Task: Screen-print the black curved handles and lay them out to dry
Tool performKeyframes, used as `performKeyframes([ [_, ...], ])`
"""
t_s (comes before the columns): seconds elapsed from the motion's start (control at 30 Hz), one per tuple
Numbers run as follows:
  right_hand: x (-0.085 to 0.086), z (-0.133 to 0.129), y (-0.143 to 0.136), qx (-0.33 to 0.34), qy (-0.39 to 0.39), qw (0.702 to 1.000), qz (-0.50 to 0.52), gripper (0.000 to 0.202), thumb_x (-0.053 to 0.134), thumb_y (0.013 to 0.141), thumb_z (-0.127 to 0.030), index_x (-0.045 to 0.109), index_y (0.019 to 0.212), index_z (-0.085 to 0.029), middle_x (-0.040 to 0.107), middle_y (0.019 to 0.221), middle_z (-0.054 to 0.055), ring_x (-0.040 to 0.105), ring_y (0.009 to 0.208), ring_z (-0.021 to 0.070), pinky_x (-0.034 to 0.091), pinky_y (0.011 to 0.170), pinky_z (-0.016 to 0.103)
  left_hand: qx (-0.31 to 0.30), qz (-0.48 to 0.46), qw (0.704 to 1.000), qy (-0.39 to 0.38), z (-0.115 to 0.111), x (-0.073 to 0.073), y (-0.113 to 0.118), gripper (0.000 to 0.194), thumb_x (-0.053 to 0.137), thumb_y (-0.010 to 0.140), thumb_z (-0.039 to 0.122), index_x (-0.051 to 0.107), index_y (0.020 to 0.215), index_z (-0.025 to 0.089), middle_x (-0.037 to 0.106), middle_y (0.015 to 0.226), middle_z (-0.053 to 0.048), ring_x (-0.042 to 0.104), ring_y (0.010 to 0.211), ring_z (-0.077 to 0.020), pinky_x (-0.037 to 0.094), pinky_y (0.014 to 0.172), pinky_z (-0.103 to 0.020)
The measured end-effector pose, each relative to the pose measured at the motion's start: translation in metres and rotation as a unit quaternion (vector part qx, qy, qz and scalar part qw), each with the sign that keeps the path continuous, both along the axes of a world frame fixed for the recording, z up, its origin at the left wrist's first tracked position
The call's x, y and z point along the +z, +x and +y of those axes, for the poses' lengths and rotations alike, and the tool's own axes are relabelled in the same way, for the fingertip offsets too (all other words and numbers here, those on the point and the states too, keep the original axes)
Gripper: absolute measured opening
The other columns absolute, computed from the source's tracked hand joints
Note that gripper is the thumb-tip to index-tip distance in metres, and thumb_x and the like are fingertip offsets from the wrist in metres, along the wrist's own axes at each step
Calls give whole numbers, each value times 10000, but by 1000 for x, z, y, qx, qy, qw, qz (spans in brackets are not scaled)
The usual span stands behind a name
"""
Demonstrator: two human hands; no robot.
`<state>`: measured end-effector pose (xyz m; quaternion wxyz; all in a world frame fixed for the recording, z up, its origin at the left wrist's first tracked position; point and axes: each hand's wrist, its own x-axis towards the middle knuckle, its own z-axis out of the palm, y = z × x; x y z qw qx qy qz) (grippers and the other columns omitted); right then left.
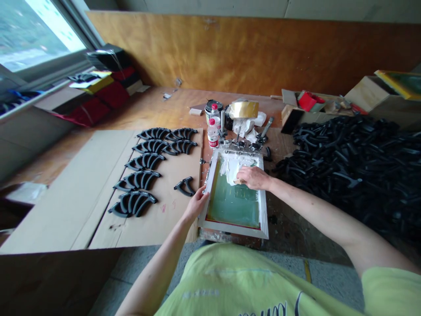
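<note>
A screen printing frame with pale edges and green mesh lies in front of me. Thick white ink covers the upper part of the mesh. My right hand is closed on a squeegee at the ink's lower edge; most of the tool is hidden by fingers and ink. My left hand grips the frame's left edge, with its fingers curled over the side. Just left of that hand, a single black curved plastic part rests on the cardboard.
Rows of similar black parts stand on the cardboard at left. A large heap of black parts lies at right. Behind the frame are metal clamps, red-capped bottles, a tape roll and crumpled white paper.
</note>
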<state>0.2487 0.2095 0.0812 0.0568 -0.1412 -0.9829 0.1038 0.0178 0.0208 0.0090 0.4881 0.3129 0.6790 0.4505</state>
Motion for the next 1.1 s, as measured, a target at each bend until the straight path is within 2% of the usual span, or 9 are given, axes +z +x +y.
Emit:
performKeyframes([
  [0.17, -16, -8, -7, -83, 50, 993, 67, 132, 533, 876, -133, 649, 835, -181, 644, 843, 61, 539, 878, 208, 381, 700, 287, 1, -18, 1000, 3, 0, 4, -1, 742, 663, 730, 581, 548, 1318, 142, 692, 861, -38, 610, 714, -154, 468, 638, -245],
  [0.27, -30, -21, 4, -57, 56, 993, 88, 159, 511, 885, -114, 660, 887, -168, 649, 888, 75, 535, 908, 213, 410, 751, 299, 6, -17, 1000, -5, 0, 6, 0, 768, 674, 715, 591, 542, 1326, 144, 693, 861, -45, 610, 713, -157, 467, 639, -249],
  [0.4, -19, -6, 1, -65, -2, 991, 115, 125, 615, 874, -194, 667, 987, -200, 654, 909, 46, 577, 886, 198, 443, 765, 296, 6, -27, 1000, -14, 0, 18, 2, 831, 682, 702, 602, 505, 1363, 130, 685, 862, -52, 610, 717, -160, 472, 635, -251],
  [0.57, 14, 52, -36, -228, 7, 964, 133, 578, 737, 783, -220, 545, 1327, -262, 615, 1046, 52, 608, 865, 204, 483, 760, 313, -13, -12, 1000, -6, -1, 61, -6, 806, 669, 725, 620, 508, 1384, 185, 672, 798, -20, 606, 679, -156, 449, 574, -232],
  [0.67, 23, 83, -19, -307, 53, 929, 198, 544, 695, 810, -270, 543, 1331, -227, 592, 1097, 87, 602, 903, 229, 487, 777, 340, -17, -31, 999, 18, 7, 93, -10, 712, 512, 806, 696, 574, 1326, 214, 693, 837, -35, 616, 662, -163, 443, 536, -237],
  [0.77, 13, 100, 30, -428, 48, 866, 254, 304, 565, 878, -271, 618, 1169, -201, 627, 1022, 84, 598, 903, 237, 476, 792, 355, 14, -72, 992, 99, 28, 123, -8, 677, 427, 838, 716, 649, 1200, 190, 705, 914, -58, 642, 704, -167, 484, 568, -245],
  [0.87, -18, 87, 70, -518, -28, 825, 224, 184, 508, 893, -273, 642, 984, -185, 645, 823, 58, 599, 798, 227, 473, 753, 347, 48, -82, 972, 217, 59, 149, 0, 606, 449, 852, 676, 651, 1152, 189, 687, 1068, -75, 665, 895, -197, 534, 670, -262],
  [1.0, -64, 34, 67, -360, -100, 909, 183, 284, 619, 854, -330, 628, 1101, -191, 673, 893, 59, 604, 854, 222, 473, 808, 354, 81, -111, 963, 230, 84, 158, 15, 628, 420, 857, 685, 587, 1218, 199, 693, 1029, -89, 665, 955, -220, 549, 634, -267],
  [1.1, -72, -7, 43, -254, -61, 955, 138, 267, 680, 826, -267, 662, 1090, -224, 664, 994, 71, 573, 973, 234, 443, 905, 391, 110, -150, 966, 181, 75, 129, 37, 604, 476, 853, 660, 540, 1249, 209, 692, 1086, -101, 679, 897, -197, 550, 604, -256],
])
